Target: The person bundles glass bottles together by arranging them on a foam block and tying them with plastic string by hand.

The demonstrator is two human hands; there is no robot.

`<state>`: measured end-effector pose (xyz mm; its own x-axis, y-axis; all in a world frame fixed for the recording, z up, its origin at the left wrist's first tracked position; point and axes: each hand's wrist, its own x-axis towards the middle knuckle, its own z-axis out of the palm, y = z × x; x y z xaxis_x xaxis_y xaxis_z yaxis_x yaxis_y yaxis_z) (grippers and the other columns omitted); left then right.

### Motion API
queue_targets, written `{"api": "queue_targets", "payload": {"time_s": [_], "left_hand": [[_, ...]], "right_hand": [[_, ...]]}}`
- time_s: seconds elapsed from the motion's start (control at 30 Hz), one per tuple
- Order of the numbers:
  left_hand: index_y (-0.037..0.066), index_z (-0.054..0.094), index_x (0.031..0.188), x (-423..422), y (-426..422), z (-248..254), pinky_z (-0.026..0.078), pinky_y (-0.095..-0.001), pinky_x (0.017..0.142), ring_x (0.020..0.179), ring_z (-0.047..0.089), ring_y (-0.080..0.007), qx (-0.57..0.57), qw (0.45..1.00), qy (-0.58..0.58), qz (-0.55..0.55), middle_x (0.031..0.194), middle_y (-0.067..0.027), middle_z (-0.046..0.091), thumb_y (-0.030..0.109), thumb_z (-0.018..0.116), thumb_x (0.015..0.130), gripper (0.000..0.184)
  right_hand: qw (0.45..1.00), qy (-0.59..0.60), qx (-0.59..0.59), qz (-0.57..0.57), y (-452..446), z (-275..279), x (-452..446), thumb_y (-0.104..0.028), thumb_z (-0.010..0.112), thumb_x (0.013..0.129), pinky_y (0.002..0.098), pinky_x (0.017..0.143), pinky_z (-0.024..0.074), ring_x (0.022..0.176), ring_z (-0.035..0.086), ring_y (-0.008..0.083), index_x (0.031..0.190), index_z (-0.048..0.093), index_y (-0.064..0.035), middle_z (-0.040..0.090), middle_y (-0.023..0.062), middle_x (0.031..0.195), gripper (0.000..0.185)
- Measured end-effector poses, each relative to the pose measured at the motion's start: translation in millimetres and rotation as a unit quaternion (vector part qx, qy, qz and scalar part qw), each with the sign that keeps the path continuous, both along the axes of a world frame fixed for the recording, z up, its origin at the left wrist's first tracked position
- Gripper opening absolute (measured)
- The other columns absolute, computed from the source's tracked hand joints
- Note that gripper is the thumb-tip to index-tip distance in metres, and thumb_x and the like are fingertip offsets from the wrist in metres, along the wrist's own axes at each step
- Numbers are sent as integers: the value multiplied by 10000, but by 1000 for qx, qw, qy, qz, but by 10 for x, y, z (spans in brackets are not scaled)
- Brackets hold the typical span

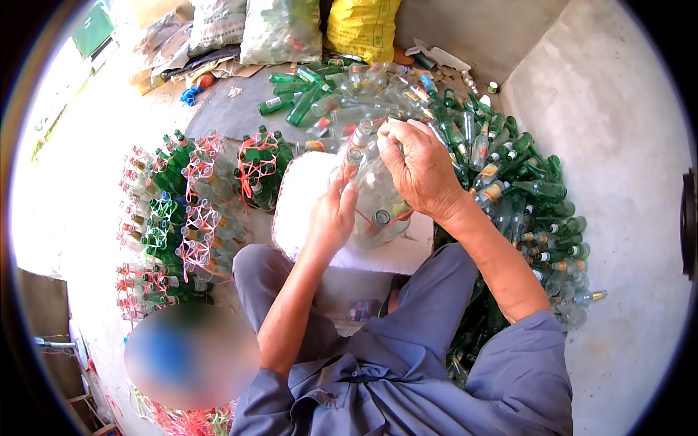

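Note:
Several clear glass bottles (pixel 380 217) stand bunched upright on a white board (pixel 294 200) in front of me, with a red plastic strap (pixel 400 211) running between their necks. My left hand (pixel 333 219) is closed at the near left of the bunch, thumb up, around a clear bottle (pixel 354 157); its fingers are partly hidden. Above the right side of the bunch, my right hand (pixel 422 168) is raised in a pinch. A thin red strand reaches toward its fingertips, which hide most of what they hold.
Strapped bundles of green and clear bottles (pixel 174 218) stand at the left. Loose bottles (pixel 502 174) lie heaped behind and along the right wall. Full sacks (pixel 283 33) and a yellow sack (pixel 361 29) line the back. Red strapping (pixel 193 420) lies at the lower left.

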<state>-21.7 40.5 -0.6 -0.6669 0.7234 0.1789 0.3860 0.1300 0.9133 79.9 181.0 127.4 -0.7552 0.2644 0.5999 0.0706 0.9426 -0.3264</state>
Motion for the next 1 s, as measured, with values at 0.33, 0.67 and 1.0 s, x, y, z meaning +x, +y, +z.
{"api": "queue_targets", "payload": {"time_s": [0.33,0.67,1.0], "left_hand": [[-69,616,1196,-25,-8,8,513,-414,776,787,672,-330,6,1000,-19,-12,807,-206,674,400,432,1034,529],[-75,606,1206,-26,10,-26,515,-420,778,802,681,-339,10,1000,-14,-13,817,-212,683,390,421,1039,527],[-48,577,1291,6,-29,89,486,-502,923,1052,645,-484,-35,997,-53,-31,1054,-321,682,388,452,1020,528]], "right_hand": [[999,-21,-35,23,-7,85,85,-206,601,967,475,807,491,911,615,417,969,630,-6,668,192,926,202],[996,-9,65,60,52,540,-70,-414,526,1029,462,935,482,1079,596,447,1120,659,72,668,251,1108,512],[962,-195,187,-46,132,-209,-298,-740,243,983,604,1182,187,1465,275,490,1425,567,-66,408,256,1545,869]]}}
